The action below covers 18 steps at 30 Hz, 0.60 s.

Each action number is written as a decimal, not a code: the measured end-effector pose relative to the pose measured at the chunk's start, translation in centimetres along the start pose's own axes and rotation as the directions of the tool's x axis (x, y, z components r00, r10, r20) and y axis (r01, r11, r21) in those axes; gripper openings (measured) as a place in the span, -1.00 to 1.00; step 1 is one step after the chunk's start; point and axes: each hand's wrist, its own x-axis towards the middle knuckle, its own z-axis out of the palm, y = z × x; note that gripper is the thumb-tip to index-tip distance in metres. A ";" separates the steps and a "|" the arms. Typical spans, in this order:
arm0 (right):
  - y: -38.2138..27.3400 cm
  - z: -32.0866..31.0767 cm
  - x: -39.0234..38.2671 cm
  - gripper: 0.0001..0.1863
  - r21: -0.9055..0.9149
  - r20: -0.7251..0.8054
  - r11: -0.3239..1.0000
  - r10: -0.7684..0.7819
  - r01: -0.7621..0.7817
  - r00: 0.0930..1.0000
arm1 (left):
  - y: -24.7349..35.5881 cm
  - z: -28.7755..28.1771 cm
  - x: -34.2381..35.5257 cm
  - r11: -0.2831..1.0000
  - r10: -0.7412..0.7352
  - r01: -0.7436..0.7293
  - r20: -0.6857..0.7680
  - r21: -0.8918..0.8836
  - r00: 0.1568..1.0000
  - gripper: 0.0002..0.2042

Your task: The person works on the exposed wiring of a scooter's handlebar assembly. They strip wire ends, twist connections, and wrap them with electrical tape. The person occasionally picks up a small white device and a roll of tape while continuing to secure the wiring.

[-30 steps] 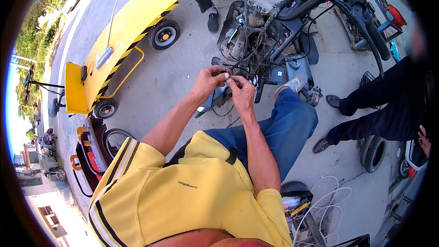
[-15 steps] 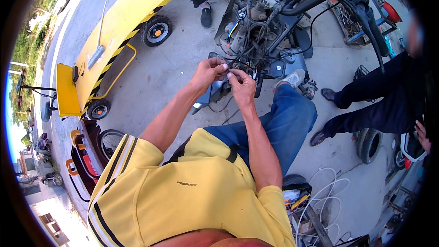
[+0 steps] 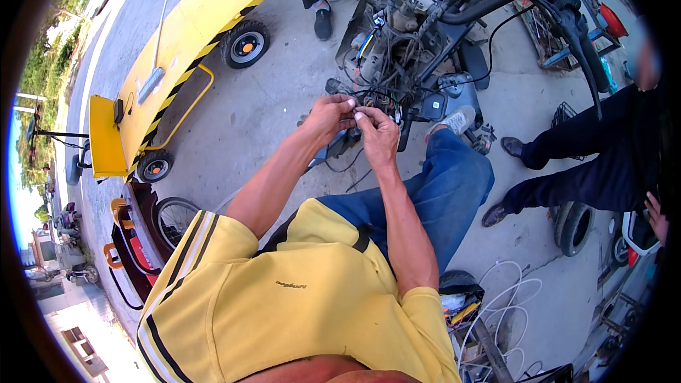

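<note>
In front of me stands a partly stripped electric scooter [image 3: 408, 42], its inner wiring exposed. My left hand [image 3: 331, 115] is closed in a pinch at the near edge of the wiring. Right beside it, thumb and fingers of my right hand [image 3: 379, 130] are pinched together too. Between the fingertips is a thin dark wire [image 3: 357, 105], mostly hidden by the fingers. Black wires [image 3: 372, 93] run from the scooter just beyond my hands. A black box [image 3: 433, 106] with a small white label sits to their right.
A yellow cart [image 3: 174, 42] with a brush on it stands at left. One person crouches beyond the scooter, shoes [image 3: 323, 23] showing; another stands at right in dark trousers [image 3: 567, 163]. Tyres [image 3: 573, 227], white tubing [image 3: 521, 284] and a tool container [image 3: 461, 305] lie at lower right.
Both hands stay pinched together in nearly the same place, the fingers shifting only slightly. The whole view has moved a little.
</note>
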 end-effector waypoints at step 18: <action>0.6 0.1 -0.2 -0.84 -0.019 -0.056 1.000 -0.004 0.003 0.998 | -0.1 0.1 -1.6 0.939 0.241 -0.269 0.147 0.216 0.959 -0.79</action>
